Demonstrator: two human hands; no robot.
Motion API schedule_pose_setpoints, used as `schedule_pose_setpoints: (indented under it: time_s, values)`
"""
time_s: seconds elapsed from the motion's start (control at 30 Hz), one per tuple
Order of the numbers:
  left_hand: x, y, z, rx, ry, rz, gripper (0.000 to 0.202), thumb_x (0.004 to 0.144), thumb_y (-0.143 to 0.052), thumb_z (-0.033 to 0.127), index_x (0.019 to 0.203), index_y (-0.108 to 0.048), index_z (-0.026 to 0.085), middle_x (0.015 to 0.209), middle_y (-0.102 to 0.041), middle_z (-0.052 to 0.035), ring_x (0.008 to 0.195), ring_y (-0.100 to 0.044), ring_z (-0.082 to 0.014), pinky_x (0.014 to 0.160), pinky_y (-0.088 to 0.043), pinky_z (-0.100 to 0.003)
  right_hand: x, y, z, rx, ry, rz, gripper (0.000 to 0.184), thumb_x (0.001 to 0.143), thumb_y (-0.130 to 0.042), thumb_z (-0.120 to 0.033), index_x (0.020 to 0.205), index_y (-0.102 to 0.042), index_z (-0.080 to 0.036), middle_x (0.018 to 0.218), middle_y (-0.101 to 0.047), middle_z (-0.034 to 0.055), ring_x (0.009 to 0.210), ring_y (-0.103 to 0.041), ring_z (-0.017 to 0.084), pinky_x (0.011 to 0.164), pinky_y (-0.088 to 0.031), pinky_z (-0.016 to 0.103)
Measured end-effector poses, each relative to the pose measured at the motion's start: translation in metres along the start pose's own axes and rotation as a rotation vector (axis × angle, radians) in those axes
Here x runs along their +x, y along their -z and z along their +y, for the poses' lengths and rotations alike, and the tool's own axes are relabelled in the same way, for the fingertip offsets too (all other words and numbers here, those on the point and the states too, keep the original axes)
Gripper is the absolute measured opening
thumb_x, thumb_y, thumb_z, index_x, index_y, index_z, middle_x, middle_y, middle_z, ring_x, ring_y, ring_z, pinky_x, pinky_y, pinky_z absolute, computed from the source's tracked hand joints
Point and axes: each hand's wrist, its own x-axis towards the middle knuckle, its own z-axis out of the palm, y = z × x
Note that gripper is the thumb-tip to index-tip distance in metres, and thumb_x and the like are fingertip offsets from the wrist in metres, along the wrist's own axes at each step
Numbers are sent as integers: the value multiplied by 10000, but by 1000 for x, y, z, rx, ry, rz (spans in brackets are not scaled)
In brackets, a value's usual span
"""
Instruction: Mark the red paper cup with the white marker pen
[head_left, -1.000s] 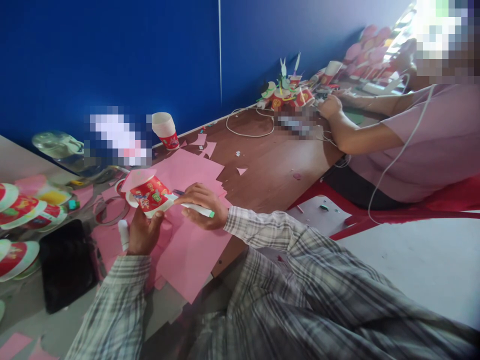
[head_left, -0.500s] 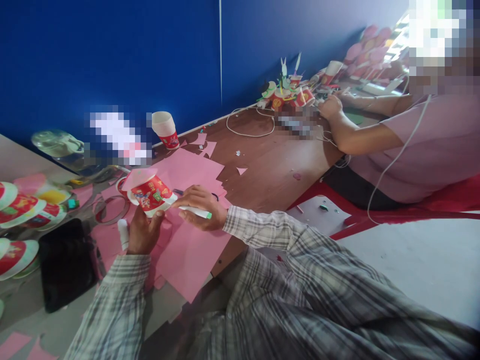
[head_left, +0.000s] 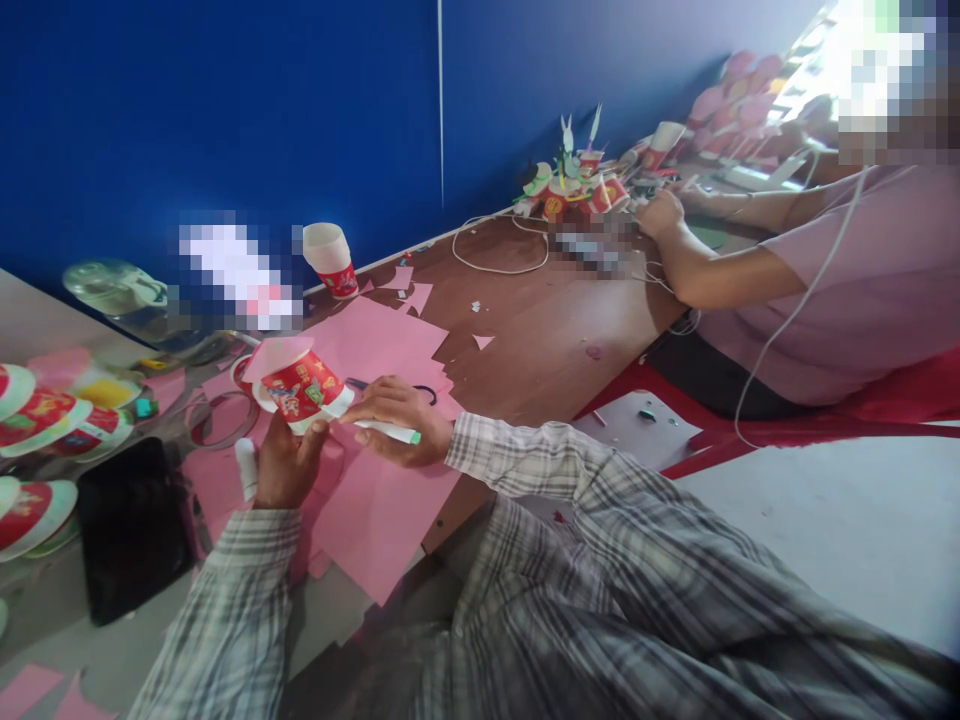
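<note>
My left hand (head_left: 283, 465) grips a red printed paper cup (head_left: 304, 388) tipped on its side, with a pink paper piece (head_left: 276, 353) across its far end. My right hand (head_left: 397, 420) is closed on a white glue stick with a green end (head_left: 390, 431), its tip at the cup's rim. A white cap (head_left: 246, 467) shows by my left hand. Both hands hover over pink paper sheets (head_left: 375, 500) on the brown table (head_left: 540, 330).
An upturned paper cup (head_left: 331, 260) stands by the blue wall. Cut cup pieces (head_left: 45, 420) and a black case (head_left: 131, 525) lie at the left. A person in a pink shirt (head_left: 847, 290) works at the far right beside a cup craft (head_left: 574, 185) and white cable (head_left: 495, 265).
My right hand with the glue stick has slid slightly left along the cup's rim. The cup stays in my left hand.
</note>
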Motion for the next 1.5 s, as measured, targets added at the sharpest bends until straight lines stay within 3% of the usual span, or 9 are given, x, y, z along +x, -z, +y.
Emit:
schedule_pose_setpoints:
  time_s: [0.27, 0.57, 0.73, 0.83, 1.0, 1.17, 1.23, 1.4, 1.5]
  values:
    - [0, 1, 2, 2, 8, -5, 696, 701, -272, 672, 1034, -507, 109, 951, -588, -135, 915, -564, -251, 761, -424, -391, -1, 0, 4, -9, -17, -35, 475, 897, -322, -362, 725, -682, -104, 860, -690, 9, 861, -631, 43, 836, -500, 258]
    - [0, 0, 5, 6, 58, -28, 727, 666, -281, 700, 1006, -509, 100, 910, -589, -136, 821, -579, -236, 704, -439, -381, 1, 2, 2, -2, -32, 13, 574, 880, -278, -390, 572, -629, -56, 895, -690, -24, 879, -632, 36, 841, -472, 250]
    - [-1, -1, 4, 0, 85, -38, 777, 629, -303, 727, 1034, -501, 93, 922, -593, -144, 813, -582, -244, 697, -443, -390, 3, 3, 0, 7, 14, 35, 504, 890, -339, -341, 585, -650, -88, 898, -698, 20, 896, -634, 42, 845, -513, 250]
    - [-1, -1, 3, -14, 127, -44, 750, 624, -329, 717, 1026, -501, 108, 879, -605, -124, 758, -589, -230, 684, -446, -387, 3, 2, 0, 2, 13, 52, 584, 885, -258, -379, 574, -639, -65, 899, -693, -8, 896, -633, 37, 834, -483, 238]
    - [-2, -2, 2, -12, 72, -27, 718, 649, -325, 696, 1031, -499, 114, 931, -600, -127, 814, -582, -225, 707, -444, -376, 2, 1, 2, 54, -25, 15, 410, 867, -373, -344, 733, -678, -106, 942, -690, 3, 917, -627, 42, 884, -499, 258]
    - [-2, -2, 2, -16, 93, -46, 726, 646, -323, 703, 1040, -497, 118, 933, -601, -130, 811, -589, -223, 700, -446, -373, 1, 0, 2, 60, -34, -10, 372, 870, -384, -336, 784, -687, -137, 925, -693, 1, 901, -633, 39, 893, -498, 259]
    - [-2, -2, 3, -19, 97, -44, 745, 637, -322, 714, 1041, -496, 113, 933, -601, -137, 811, -590, -228, 690, -449, -377, 1, 0, 2, 44, -22, -20, 377, 872, -399, -326, 734, -691, -130, 924, -700, 12, 888, -634, 41, 891, -509, 266]
    - [-2, -1, 4, -5, 95, -43, 758, 630, -311, 731, 1015, -499, 105, 881, -602, -133, 750, -596, -228, 652, -453, -382, 3, 1, 0, -26, -3, -9, 629, 885, -233, -399, 549, -629, -43, 923, -691, -14, 879, -631, 33, 838, -463, 247]
    - [-2, -2, 3, -10, 80, -34, 749, 638, -309, 731, 1024, -492, 116, 889, -599, -118, 758, -599, -223, 639, -453, -363, 3, 2, 0, -24, 17, -26, 576, 894, -285, -375, 563, -640, -65, 907, -698, 2, 876, -635, 28, 855, -480, 236]
